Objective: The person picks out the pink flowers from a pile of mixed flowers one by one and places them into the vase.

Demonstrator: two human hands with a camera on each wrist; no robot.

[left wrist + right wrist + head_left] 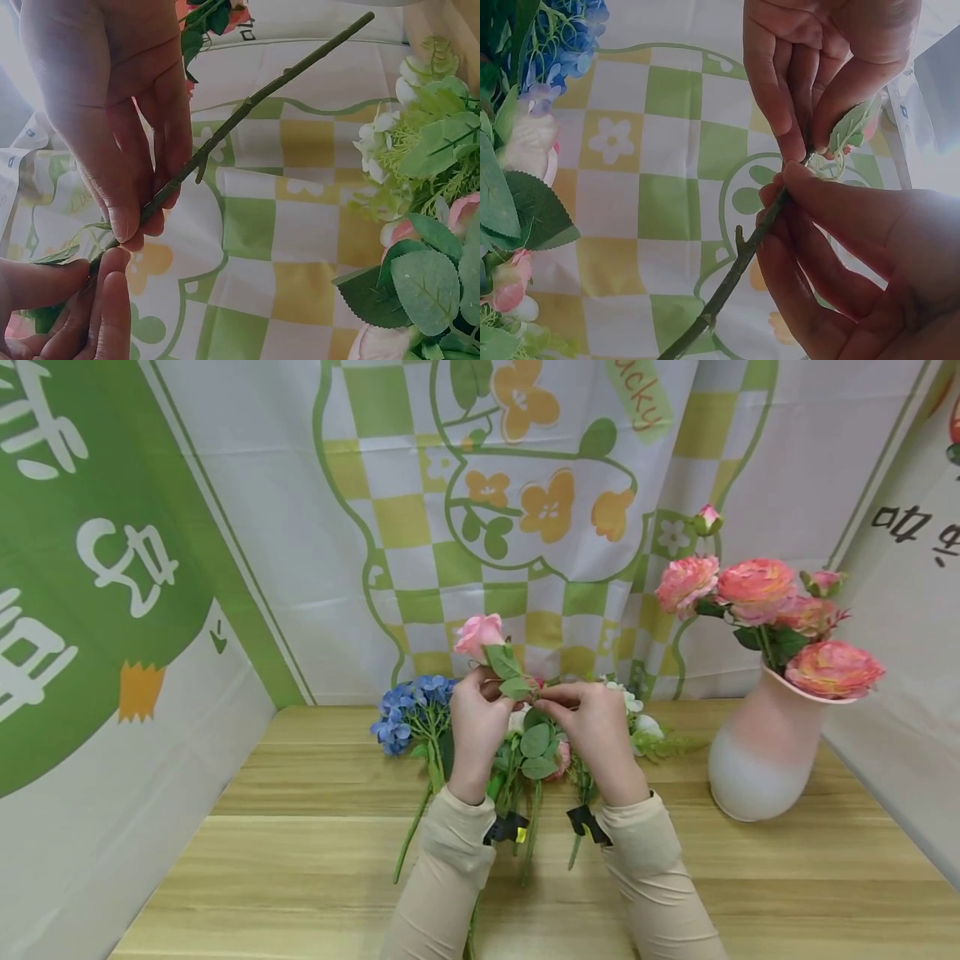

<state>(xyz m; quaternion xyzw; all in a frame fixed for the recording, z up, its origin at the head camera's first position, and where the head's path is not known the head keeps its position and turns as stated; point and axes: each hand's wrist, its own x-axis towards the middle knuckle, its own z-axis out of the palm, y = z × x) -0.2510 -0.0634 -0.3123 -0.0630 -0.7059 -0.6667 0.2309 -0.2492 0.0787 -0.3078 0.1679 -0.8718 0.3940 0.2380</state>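
Observation:
Above the table, a pink rose is held up by both hands, its green leaves just below the bloom. My left hand pinches the stem close to those leaves. Beside it, the fingertips of my right hand pinch the same stem a little lower. In the left wrist view the bare lower stem sticks out past the right hand. The right wrist view shows the two hands' fingertips nearly touching on the stem. The bloom is mostly hidden in both wrist views.
Blue hydrangeas, leafy stems and white flowers lie on the wooden table under and beside the hands. At right stands a pink-and-white vase with coral blooms. A patterned cloth hangs behind.

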